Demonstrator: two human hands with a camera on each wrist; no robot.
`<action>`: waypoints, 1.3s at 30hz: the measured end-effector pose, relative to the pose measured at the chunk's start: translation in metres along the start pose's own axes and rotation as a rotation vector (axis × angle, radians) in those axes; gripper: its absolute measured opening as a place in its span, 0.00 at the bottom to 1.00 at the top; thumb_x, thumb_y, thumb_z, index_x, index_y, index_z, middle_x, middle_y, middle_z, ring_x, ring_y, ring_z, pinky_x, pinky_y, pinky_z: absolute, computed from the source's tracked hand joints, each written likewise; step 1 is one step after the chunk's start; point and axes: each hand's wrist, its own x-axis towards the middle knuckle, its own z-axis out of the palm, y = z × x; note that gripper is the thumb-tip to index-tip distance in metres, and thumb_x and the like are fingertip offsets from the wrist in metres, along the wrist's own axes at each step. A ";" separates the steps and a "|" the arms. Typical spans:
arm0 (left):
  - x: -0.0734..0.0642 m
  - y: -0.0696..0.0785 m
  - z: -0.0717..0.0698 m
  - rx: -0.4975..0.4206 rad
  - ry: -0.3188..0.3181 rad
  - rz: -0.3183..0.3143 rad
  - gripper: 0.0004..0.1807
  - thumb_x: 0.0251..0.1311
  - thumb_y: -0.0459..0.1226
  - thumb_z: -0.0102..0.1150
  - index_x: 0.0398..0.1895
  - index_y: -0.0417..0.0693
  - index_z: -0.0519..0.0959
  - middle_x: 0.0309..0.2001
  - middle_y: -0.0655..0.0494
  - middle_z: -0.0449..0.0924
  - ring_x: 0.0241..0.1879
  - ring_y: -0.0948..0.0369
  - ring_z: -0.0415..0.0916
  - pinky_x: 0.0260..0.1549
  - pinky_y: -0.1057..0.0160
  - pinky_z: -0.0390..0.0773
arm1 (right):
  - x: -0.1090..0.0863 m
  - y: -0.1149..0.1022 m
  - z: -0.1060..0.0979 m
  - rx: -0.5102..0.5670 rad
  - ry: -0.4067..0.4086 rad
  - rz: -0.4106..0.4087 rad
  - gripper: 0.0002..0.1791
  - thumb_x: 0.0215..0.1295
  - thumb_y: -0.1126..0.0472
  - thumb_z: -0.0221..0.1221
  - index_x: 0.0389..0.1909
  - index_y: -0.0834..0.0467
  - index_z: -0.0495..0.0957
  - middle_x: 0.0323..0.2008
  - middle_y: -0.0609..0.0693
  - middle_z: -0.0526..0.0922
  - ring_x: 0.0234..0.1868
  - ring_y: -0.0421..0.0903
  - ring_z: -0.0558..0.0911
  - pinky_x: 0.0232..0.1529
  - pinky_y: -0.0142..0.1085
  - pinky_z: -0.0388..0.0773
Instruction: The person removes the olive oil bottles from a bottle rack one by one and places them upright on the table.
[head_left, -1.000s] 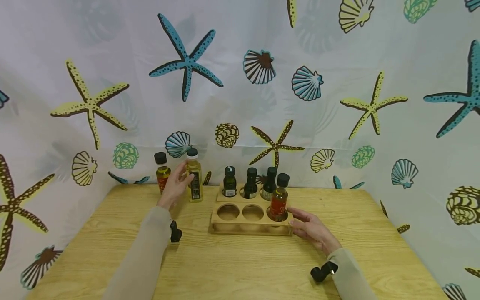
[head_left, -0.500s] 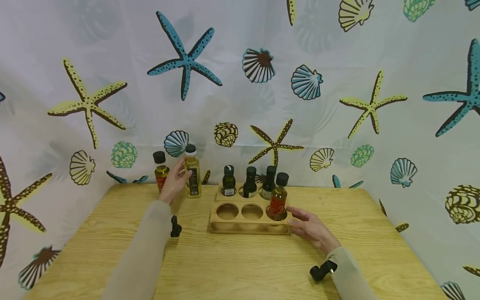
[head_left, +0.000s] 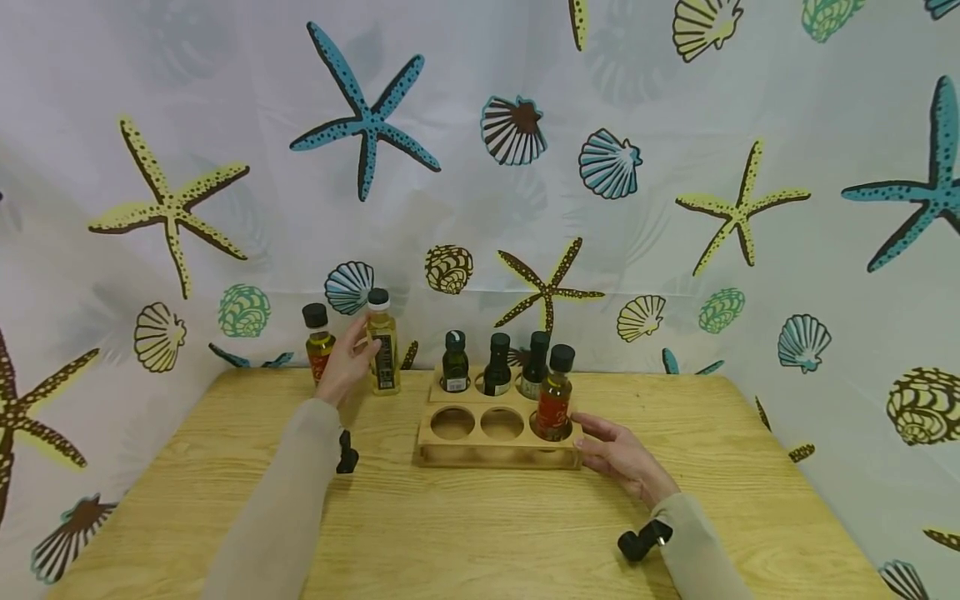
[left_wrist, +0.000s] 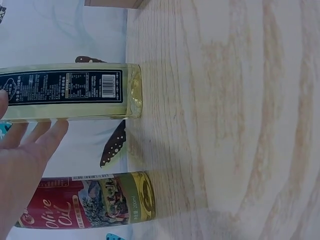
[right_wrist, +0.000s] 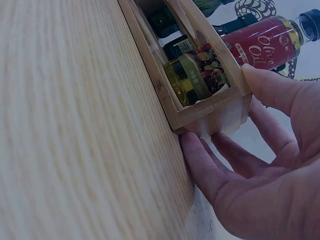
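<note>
Your left fingers (left_wrist: pixel 54 138) pinch a bottle (head_left: pixel 386 362), right fingers (right_wrist: pixel 199 159) hold the rack's (head_left: pixel 495 456) edge. Four bottles (head_left: pixel 552 410) are in; yours and another bottle (head_left: pixel 319 346) by the table's (head_left: pixel 450 533) back edge seem left.

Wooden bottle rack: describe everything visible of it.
The rack looks like pale, smooth wood, built in two steps, the back one higher, each with three round holes. It sits flat on the table. Three dark bottles fill the back row; a red-labelled bottle stands upright in the front row's rightmost hole, the other two being empty. The right hand touches its right end.
</note>
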 end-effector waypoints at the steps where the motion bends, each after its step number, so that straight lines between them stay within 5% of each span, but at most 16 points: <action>1: 0.000 0.000 0.000 0.007 0.008 0.005 0.35 0.75 0.38 0.45 0.80 0.57 0.44 0.79 0.47 0.40 0.76 0.41 0.44 0.71 0.41 0.53 | 0.000 0.000 0.000 -0.004 -0.004 -0.002 0.32 0.69 0.60 0.59 0.73 0.56 0.63 0.76 0.63 0.50 0.64 0.49 0.73 0.53 0.36 0.79; 12: -0.005 0.010 0.007 -0.001 0.164 0.092 0.34 0.73 0.36 0.50 0.78 0.55 0.52 0.76 0.45 0.54 0.74 0.43 0.54 0.69 0.44 0.61 | 0.002 -0.001 0.001 0.002 0.010 0.006 0.31 0.69 0.61 0.60 0.72 0.54 0.65 0.76 0.62 0.51 0.65 0.51 0.72 0.52 0.36 0.80; 21: -0.014 0.016 0.011 0.045 0.315 0.074 0.28 0.70 0.39 0.55 0.73 0.55 0.65 0.67 0.44 0.68 0.65 0.45 0.67 0.57 0.43 0.74 | 0.002 -0.001 0.002 -0.004 0.005 0.004 0.32 0.68 0.61 0.61 0.72 0.54 0.65 0.76 0.62 0.52 0.62 0.48 0.74 0.53 0.36 0.80; 30: -0.021 0.026 0.014 0.017 0.441 0.061 0.23 0.66 0.45 0.61 0.62 0.49 0.77 0.53 0.48 0.80 0.49 0.53 0.77 0.39 0.65 0.78 | 0.002 -0.002 0.002 -0.010 0.007 0.002 0.32 0.68 0.60 0.61 0.72 0.55 0.64 0.76 0.62 0.51 0.64 0.50 0.72 0.53 0.36 0.79; 39: -0.030 0.038 0.029 -0.022 0.430 -0.003 0.15 0.62 0.48 0.65 0.45 0.49 0.85 0.39 0.49 0.84 0.36 0.57 0.80 0.31 0.69 0.76 | 0.001 -0.001 0.002 -0.008 -0.005 -0.016 0.32 0.70 0.62 0.58 0.74 0.56 0.62 0.76 0.64 0.49 0.72 0.58 0.63 0.59 0.42 0.76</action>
